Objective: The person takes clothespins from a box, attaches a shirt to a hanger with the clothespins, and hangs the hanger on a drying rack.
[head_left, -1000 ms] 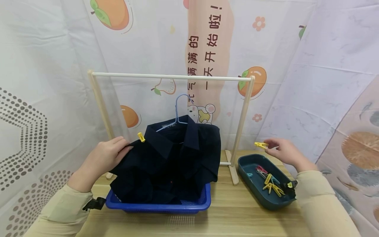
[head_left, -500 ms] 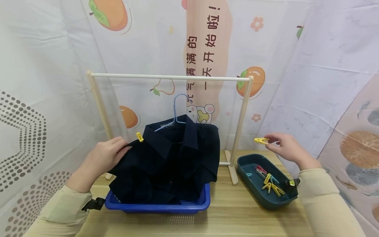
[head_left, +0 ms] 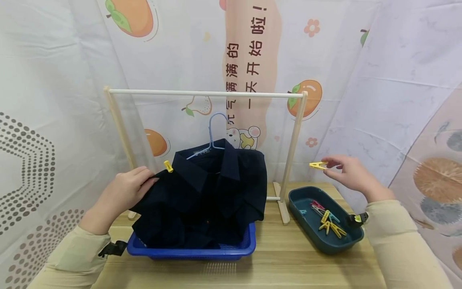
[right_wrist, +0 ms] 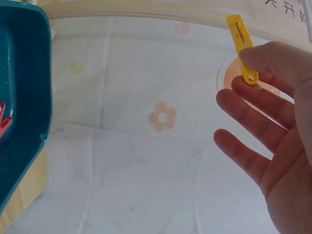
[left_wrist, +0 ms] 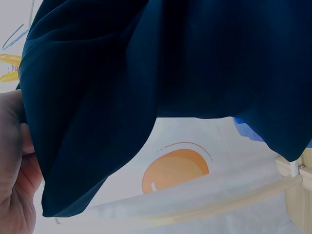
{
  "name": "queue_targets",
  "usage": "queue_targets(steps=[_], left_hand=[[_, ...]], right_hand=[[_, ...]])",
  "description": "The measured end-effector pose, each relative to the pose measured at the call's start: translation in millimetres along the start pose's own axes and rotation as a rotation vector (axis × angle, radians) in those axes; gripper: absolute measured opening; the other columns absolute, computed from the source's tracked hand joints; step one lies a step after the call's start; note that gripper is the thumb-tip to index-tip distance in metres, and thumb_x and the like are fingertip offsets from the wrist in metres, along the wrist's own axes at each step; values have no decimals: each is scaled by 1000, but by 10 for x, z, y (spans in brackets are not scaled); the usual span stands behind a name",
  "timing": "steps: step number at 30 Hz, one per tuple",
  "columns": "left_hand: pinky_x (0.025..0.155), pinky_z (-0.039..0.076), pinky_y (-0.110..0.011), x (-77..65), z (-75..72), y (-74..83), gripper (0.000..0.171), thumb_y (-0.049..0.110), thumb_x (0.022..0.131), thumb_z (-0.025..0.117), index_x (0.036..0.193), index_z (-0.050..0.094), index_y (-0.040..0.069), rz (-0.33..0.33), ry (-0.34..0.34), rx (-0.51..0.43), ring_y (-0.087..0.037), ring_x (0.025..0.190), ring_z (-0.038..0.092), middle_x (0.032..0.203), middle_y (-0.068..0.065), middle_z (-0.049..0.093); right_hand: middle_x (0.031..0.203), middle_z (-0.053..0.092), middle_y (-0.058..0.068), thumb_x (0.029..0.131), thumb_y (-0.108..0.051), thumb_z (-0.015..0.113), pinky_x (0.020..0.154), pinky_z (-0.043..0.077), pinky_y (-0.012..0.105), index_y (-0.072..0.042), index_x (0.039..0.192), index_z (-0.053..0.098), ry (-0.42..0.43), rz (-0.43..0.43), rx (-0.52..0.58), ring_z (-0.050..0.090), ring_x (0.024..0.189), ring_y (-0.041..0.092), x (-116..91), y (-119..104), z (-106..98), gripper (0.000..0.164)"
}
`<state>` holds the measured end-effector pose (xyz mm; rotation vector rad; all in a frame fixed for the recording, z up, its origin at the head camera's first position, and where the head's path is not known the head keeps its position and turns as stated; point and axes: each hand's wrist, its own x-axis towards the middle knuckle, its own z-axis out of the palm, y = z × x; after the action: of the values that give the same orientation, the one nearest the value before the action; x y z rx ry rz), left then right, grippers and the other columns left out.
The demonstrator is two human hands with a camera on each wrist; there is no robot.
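Observation:
A dark navy collared shirt (head_left: 195, 200) hangs on a blue wire hanger (head_left: 211, 134), its lower part bunched in a blue basket (head_left: 191, 253). My left hand (head_left: 126, 192) grips the shirt's left shoulder between thumb and fingers. Just beside those fingers, a yellow clothespin (head_left: 168, 166) is clipped on the shoulder. My right hand (head_left: 348, 174) pinches another yellow clothespin (right_wrist: 242, 48) above the dark teal tub (head_left: 306, 228); in the right wrist view its other fingers are spread. Shirt cloth fills much of the left wrist view, and the hanger's arms are mostly hidden in the shirt.
Behind the shirt stands a wooden rack with a white top bar (head_left: 205, 93). Inside the tub lie several clothespins (head_left: 333, 228) in yellow, red and blue. Everything rests on a wood-grain table (head_left: 270, 257), with printed curtains (head_left: 343, 48) around it.
My right hand has risen slightly with the clothespin, away from the tub. The left hand keeps its grip on the shirt, and the shirt stays nearly still.

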<state>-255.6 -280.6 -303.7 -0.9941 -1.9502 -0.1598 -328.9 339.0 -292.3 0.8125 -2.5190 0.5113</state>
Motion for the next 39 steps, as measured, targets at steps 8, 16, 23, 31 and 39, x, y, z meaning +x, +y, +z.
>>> queue_targets(steps=[8, 16, 23, 31, 39], left_hand=[[47, 44, -29, -8, 0, -13, 25, 25, 96, 51, 81, 60, 7, 0, 7, 1, -9, 56, 50, 75, 1, 55], [47, 44, -27, -8, -6, -16, 26, 26, 97, 50, 81, 60, 8, -1, -2, -2, -8, 55, 49, 75, 2, 55], [47, 44, -27, -1, -16, -15, 26, 27, 97, 49, 81, 60, 8, 4, -2, -5, -7, 56, 49, 74, 2, 54], [47, 44, -27, 12, -22, -6, 24, 25, 96, 51, 81, 60, 8, 4, -2, -11, -7, 56, 49, 74, 2, 54], [48, 45, -27, 6, -25, 1, 26, 26, 97, 50, 81, 60, 8, 5, 2, -11, -8, 56, 50, 75, 1, 55]], right_hand=[[95, 67, 11, 84, -13, 71, 73, 50, 53, -2, 109, 64, -3, 11, -20, 63, 87, 29, 86, -67, -74, 28], [96, 67, 12, 83, -10, 71, 73, 50, 53, -3, 108, 65, 3, -14, -32, 63, 86, 29, 176, -125, -102, 27], [93, 67, 9, 80, -7, 73, 73, 51, 51, -3, 108, 66, 32, -26, -34, 64, 85, 26, 280, -190, -123, 29], [93, 67, 8, 80, -10, 74, 74, 51, 50, -5, 108, 66, 38, -43, -54, 64, 84, 24, 351, -281, -136, 30], [97, 66, 7, 79, -10, 75, 75, 51, 49, -5, 110, 65, 18, -94, -55, 64, 86, 24, 458, -353, -96, 34]])
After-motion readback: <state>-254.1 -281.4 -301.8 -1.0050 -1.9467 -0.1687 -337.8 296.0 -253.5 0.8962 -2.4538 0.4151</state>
